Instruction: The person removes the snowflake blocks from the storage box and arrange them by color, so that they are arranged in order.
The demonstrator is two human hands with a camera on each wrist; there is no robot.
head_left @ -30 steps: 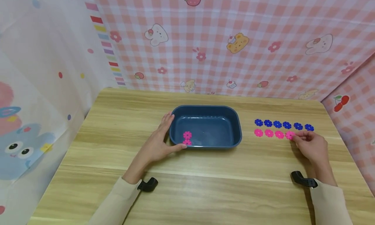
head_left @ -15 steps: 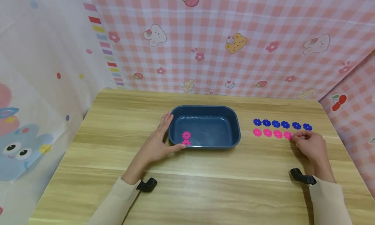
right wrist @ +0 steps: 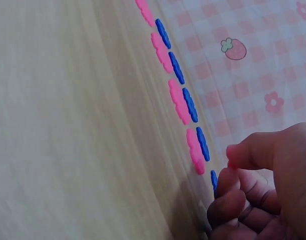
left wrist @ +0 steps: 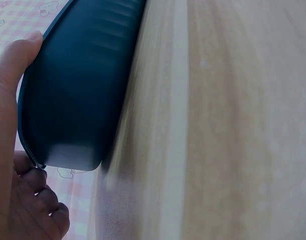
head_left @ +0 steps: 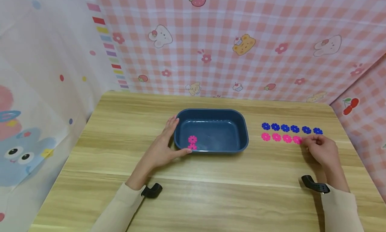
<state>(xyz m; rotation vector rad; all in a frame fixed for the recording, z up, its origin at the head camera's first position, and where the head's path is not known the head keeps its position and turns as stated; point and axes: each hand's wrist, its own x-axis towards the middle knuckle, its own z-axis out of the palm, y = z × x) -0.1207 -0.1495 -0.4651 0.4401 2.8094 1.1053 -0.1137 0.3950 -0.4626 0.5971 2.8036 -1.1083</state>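
Observation:
My left hand holds the dark blue plastic tray at its left end. In the head view, its thumb lies on the near rim and the other fingers lie against the left side. Two pink flower-shaped snowflake discs are inside, near that thumb. On the right, several pink flower discs form a row in front of a row of blue flower discs. My right hand is just right of the last pink disc. Its fingers are curled, thumb close to the forefinger, no disc showing between them.
Wood-grain table under everything, with a pink checked cloth hanging along its back edge. Another checked cloth hangs at the right, and a white patterned cloth at the left. Black wrist straps are on both arms.
The last pink disc has shifted slightly left, closer to its neighbour. My right fingers have drawn back a little to the right of it. The left hand and the tray hold still.

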